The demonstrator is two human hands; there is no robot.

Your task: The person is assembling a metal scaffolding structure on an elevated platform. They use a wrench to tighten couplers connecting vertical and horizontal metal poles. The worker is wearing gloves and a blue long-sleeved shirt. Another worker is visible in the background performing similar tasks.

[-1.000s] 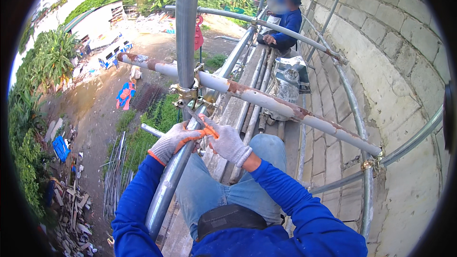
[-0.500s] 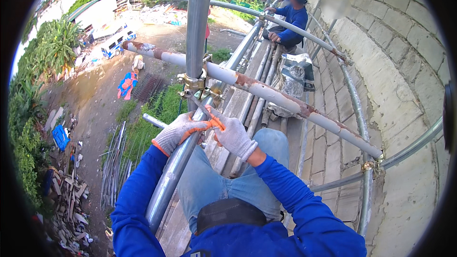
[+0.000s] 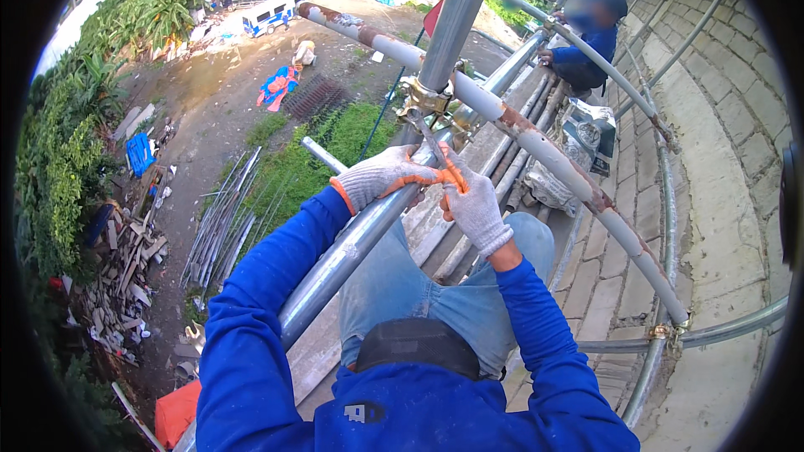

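Note:
My left hand (image 3: 385,176), in a white knit glove with an orange palm, is closed over a shiny steel scaffold pipe (image 3: 335,264) that slants away in front of me. Beside it my right hand (image 3: 479,213), gloved the same way, grips a metal wrench (image 3: 429,136). The wrench's far end reaches the scaffold coupler (image 3: 427,99), where an upright pipe (image 3: 461,21) meets a rusty, paint-worn cross pipe (image 3: 548,155). My right fist hides the wrench's near end. The thumb sides of both gloves are close together above the pipe.
Planks and loose pipes (image 3: 523,130) lie along the scaffold platform, with a grey-white sack (image 3: 578,138) farther on. A co-worker in blue (image 3: 590,46) is beyond it. A block wall (image 3: 703,109) rises on the right. Far below left is ground with scrap wood (image 3: 126,272) and pipes (image 3: 222,218).
My view has swung, so my hands and the scaffold sit farther right in the picture. Both hands keep their grips, and the wrench remains at the coupler. The co-worker's head has turned.

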